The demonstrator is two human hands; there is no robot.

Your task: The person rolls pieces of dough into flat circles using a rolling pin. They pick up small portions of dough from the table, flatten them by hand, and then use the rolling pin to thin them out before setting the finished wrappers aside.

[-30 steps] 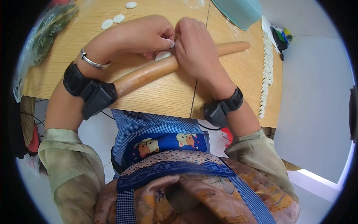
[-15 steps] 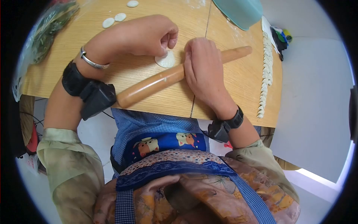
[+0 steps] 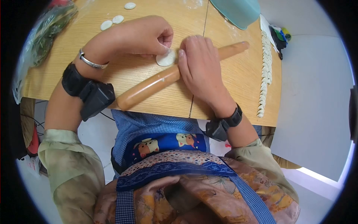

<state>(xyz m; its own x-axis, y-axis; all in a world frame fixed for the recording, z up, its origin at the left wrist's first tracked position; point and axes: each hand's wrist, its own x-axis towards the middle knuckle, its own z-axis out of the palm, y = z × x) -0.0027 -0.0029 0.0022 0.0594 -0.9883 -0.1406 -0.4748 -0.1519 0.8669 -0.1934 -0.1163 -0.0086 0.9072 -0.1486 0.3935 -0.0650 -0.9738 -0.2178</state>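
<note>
A small round dough wrapper (image 3: 166,58) lies on the wooden table, just beyond the rolling pin. My left hand (image 3: 154,37) is curled over it from the left, with thumb and fingers pinching its edge. Most of those fingertips are hidden behind the hand. My right hand (image 3: 201,69) is wrapped over the wooden rolling pin (image 3: 151,85), palm down, a little right of its middle. The pin lies at a slant, its near end at lower left by the table edge and its far end at upper right. It sits close to the wrapper's near edge.
Several flat dough pieces, one of them a disc (image 3: 129,6), lie at the back left. A plastic bag of greens (image 3: 46,41) is on the left. A teal bowl (image 3: 238,13) stands at the back right. A row of overlapping dough pieces (image 3: 265,74) runs along the right edge.
My right hand has moved slightly away from me, and the pin's far end has swung a little the same way. My left hand stays at the wrapper. The view has shifted slightly.
</note>
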